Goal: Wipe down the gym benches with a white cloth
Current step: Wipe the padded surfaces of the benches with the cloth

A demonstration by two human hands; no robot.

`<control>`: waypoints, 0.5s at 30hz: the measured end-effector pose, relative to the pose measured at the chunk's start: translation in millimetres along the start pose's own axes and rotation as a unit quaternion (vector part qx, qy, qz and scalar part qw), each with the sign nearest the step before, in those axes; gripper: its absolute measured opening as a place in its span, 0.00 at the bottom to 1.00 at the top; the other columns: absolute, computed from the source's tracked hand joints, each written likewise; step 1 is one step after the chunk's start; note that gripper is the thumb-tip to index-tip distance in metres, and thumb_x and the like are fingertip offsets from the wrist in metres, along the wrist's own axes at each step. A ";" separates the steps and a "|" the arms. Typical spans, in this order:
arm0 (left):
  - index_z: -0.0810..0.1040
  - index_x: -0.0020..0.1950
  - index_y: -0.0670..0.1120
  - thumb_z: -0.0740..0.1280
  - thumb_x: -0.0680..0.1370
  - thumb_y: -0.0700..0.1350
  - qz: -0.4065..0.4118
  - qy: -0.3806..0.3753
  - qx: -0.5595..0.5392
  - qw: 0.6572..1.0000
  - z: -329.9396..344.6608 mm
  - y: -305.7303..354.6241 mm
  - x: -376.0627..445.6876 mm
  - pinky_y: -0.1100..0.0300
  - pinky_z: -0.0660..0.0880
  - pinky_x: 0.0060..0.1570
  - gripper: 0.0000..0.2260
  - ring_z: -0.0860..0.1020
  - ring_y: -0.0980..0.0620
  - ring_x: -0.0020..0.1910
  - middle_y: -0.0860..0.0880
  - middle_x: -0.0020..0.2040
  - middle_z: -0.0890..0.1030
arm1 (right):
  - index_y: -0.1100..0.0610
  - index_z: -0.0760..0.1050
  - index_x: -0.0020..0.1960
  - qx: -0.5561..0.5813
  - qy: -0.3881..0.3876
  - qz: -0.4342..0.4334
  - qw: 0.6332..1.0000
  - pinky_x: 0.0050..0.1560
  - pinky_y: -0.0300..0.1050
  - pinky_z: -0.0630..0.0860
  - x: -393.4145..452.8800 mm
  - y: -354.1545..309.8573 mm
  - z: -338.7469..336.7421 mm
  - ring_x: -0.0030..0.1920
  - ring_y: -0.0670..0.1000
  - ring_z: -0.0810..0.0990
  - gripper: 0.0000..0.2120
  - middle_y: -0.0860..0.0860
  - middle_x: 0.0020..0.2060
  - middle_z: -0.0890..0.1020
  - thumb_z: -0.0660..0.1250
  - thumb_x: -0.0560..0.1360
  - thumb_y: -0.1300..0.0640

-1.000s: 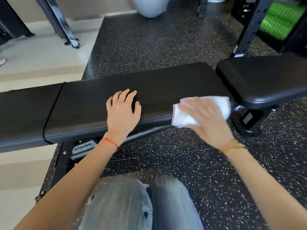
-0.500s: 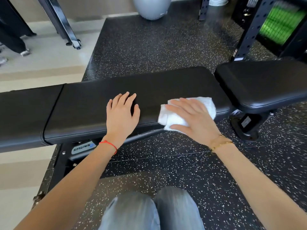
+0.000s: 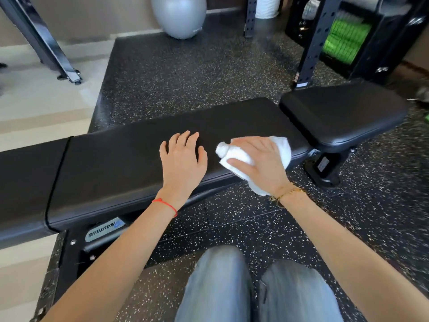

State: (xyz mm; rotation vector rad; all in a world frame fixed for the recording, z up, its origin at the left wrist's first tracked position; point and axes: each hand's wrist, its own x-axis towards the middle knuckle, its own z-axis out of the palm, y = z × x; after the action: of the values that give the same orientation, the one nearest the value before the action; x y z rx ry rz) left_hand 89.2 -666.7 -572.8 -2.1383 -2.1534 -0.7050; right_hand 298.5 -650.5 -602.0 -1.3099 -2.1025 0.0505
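A long black padded gym bench [image 3: 111, 173] runs across the view in front of me. My left hand [image 3: 183, 163] lies flat on its pad near the middle, fingers straight. My right hand [image 3: 257, 163] presses a white cloth [image 3: 282, 149] against the pad's front right edge, fingers spread over it. The cloth hangs partly over the edge, below my wrist.
A second black bench pad [image 3: 343, 112] sits just right of the first, on a base [image 3: 325, 168]. A grey exercise ball [image 3: 180, 15], a black rack post [image 3: 311, 47] and a slanted frame leg [image 3: 46, 45] stand behind. My knees [image 3: 255, 287] are below the bench.
My right hand has slid the cloth leftward along the bench's front edge, closer to my left hand. The left hand stayed in place on the pad.
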 end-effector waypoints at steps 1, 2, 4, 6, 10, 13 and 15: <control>0.71 0.72 0.49 0.57 0.81 0.50 0.008 -0.006 -0.003 1.000 0.3 4.5 1.4 0.43 0.55 0.75 0.20 0.65 0.47 0.74 0.48 0.73 0.71 | 0.43 0.73 0.62 0.007 0.011 0.001 1.000 0.64 0.44 0.62 -0.4 0.6 -0.1 0.60 0.46 0.71 0.18 0.39 0.60 0.76 0.59 0.78 0.36; 0.71 0.72 0.49 0.57 0.81 0.50 0.014 -0.013 -0.006 1.000 0.8 8.9 3.2 0.43 0.55 0.75 0.20 0.64 0.47 0.74 0.48 0.73 0.71 | 0.43 0.74 0.61 0.010 0.013 0.002 1.000 0.62 0.44 0.62 0.1 0.6 -1.1 0.59 0.46 0.71 0.17 0.39 0.59 0.76 0.60 0.77 0.36; 0.70 0.73 0.49 0.56 0.82 0.50 0.022 -0.032 -0.013 0.999 2.5 17.1 6.8 0.42 0.55 0.75 0.20 0.64 0.47 0.75 0.49 0.73 0.70 | 0.43 0.74 0.59 0.015 -0.003 0.006 1.000 0.59 0.42 0.62 0.5 0.6 -4.2 0.56 0.46 0.71 0.17 0.39 0.56 0.76 0.59 0.77 0.35; 0.71 0.73 0.49 0.57 0.82 0.50 0.027 -0.042 -0.026 0.998 5.3 27.1 10.3 0.42 0.55 0.75 0.19 0.64 0.47 0.75 0.49 0.73 0.70 | 0.44 0.74 0.58 0.010 -0.009 0.011 1.000 0.56 0.40 0.60 -0.4 5.2 -12.2 0.53 0.47 0.71 0.17 0.41 0.53 0.76 0.59 0.77 0.35; 0.72 0.71 0.50 0.57 0.82 0.50 0.058 -0.033 -0.039 0.997 14.4 61.5 16.1 0.43 0.57 0.75 0.19 0.65 0.48 0.74 0.50 0.72 0.72 | 0.44 0.76 0.58 -0.066 0.008 0.025 0.997 0.52 0.40 0.58 -6.9 46.8 -57.2 0.52 0.52 0.72 0.13 0.45 0.51 0.78 0.66 0.76 0.40; 0.72 0.71 0.49 0.57 0.81 0.50 0.074 -0.022 -0.049 0.996 28.6 102.8 23.3 0.42 0.57 0.74 0.19 0.66 0.48 0.73 0.50 0.72 0.72 | 0.45 0.76 0.61 -0.127 0.024 0.013 0.992 0.56 0.49 0.66 -12.7 96.8 -102.1 0.55 0.55 0.75 0.18 0.47 0.54 0.78 0.62 0.78 0.37; 0.71 0.72 0.49 0.56 0.82 0.50 0.071 -0.024 -0.043 0.996 44.0 134.1 28.4 0.42 0.56 0.75 0.19 0.65 0.48 0.74 0.50 0.73 0.71 | 0.46 0.74 0.64 -0.168 0.024 -0.002 0.985 0.57 0.53 0.67 -18.1 132.6 -121.5 0.59 0.55 0.74 0.21 0.47 0.58 0.77 0.58 0.78 0.35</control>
State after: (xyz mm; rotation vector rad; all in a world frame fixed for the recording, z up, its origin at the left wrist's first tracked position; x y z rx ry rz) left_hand 228.5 -631.3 -563.4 -2.3468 -2.0012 -0.7552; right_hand 474.3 -634.8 -562.9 -1.4833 -2.1359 -0.3490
